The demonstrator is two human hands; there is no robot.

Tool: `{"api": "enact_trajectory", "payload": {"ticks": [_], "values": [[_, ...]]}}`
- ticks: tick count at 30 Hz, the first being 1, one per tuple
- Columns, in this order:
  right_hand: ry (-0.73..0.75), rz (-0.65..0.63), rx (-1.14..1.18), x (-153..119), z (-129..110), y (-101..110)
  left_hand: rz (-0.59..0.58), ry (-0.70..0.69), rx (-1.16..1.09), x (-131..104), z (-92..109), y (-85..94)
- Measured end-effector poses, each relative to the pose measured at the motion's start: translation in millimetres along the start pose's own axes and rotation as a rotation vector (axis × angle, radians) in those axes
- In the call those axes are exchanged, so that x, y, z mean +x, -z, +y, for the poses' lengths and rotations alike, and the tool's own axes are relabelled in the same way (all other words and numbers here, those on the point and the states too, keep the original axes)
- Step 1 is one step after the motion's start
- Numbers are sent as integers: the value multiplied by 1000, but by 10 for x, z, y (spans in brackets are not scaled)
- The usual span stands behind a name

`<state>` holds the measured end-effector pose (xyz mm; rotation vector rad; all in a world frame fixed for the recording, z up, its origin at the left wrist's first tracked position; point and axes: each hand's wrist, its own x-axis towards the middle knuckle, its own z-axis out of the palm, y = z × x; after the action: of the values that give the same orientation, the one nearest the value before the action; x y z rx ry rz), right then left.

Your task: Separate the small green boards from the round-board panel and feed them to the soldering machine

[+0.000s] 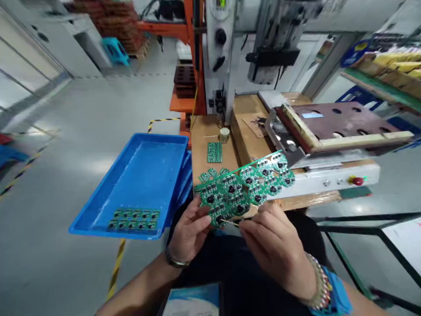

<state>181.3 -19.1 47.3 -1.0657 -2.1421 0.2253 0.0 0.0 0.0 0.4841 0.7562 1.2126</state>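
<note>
My left hand (192, 226) grips the lower left corner of a green circuit board panel (245, 193), thumb on its face. The panel is tilted up over my lap and carries several round boards, each with a black blob. A thin pale wooden stick (229, 222) is pinched between the fingers of my right hand (274, 237). Its tip lies at a black blob near the panel's lower left. Behind the held panel, more green boards (205, 176) show in part on the bench. Farther back on the bench lies a small rectangular green board (215, 152).
To the left, a blue tray (141, 162) holds another circuit board panel (134, 219) at its near end. A small round pot (224, 135) stands on the bench (200, 127). At right is a machine with a brown plate (348, 118) and a red button (357, 181).
</note>
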Motion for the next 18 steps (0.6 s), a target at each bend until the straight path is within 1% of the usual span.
{"api": "enact_trajectory", "payload": {"ticks": [4,8,13,18], "values": [[-1,-11,9,13,0,-5,5,-2,-7,0,-3,11],[4,-1,-4,28,-5,9,-18,7,-22,0,2,2],[3,-28,5,14,-13,9,6,-11,-9,5,5,-5],[0,-25,5,18,-15,13,-69,-18,25,12,10,12]]}}
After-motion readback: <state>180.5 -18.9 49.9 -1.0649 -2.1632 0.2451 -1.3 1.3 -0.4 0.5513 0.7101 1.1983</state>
